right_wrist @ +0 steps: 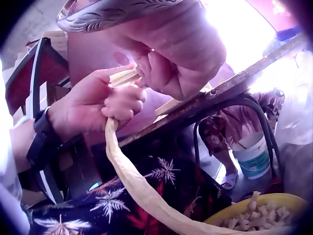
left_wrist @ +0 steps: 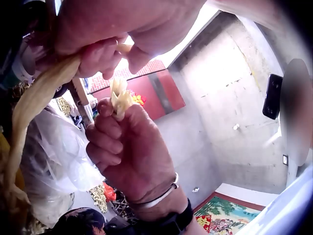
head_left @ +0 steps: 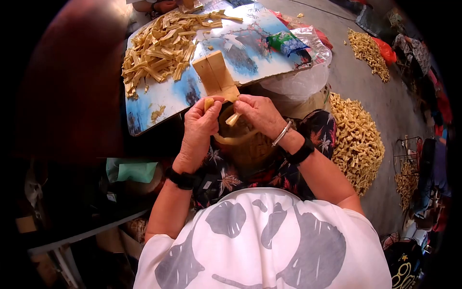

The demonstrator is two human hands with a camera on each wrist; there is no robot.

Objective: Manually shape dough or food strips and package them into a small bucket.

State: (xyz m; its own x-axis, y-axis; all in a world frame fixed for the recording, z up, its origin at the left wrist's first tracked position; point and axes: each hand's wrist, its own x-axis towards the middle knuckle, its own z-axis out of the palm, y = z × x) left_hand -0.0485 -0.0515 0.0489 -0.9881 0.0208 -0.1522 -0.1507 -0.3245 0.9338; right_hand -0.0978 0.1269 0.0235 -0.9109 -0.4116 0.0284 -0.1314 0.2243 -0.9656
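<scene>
In the head view my left hand (head_left: 202, 118) and right hand (head_left: 262, 113) meet above the lap. A long, wrinkled, pale yellow tofu-skin strip (right_wrist: 142, 188) runs through the curled fingers of the left hand (right_wrist: 88, 103) and hangs down in a loop. My right hand (left_wrist: 132, 152) pinches a short, frayed tofu-skin end (left_wrist: 120, 98) between thumb and forefinger. Just beyond the hands, an L-shaped wooden stand (head_left: 211, 72) sits at the table edge. Below them is a yellow-rimmed basin (right_wrist: 220, 215) holding short knotted pieces (right_wrist: 259, 215).
A heap of loose strips (head_left: 161, 50) covers the left of the painted table (head_left: 166, 108). A green-blue packet (head_left: 288, 43) lies at its right. Large piles of knotted pieces (head_left: 356, 144) cover the floor at right. A white bucket (right_wrist: 252, 156) stands under the table, and another person's hand (head_left: 165, 6) shows across it.
</scene>
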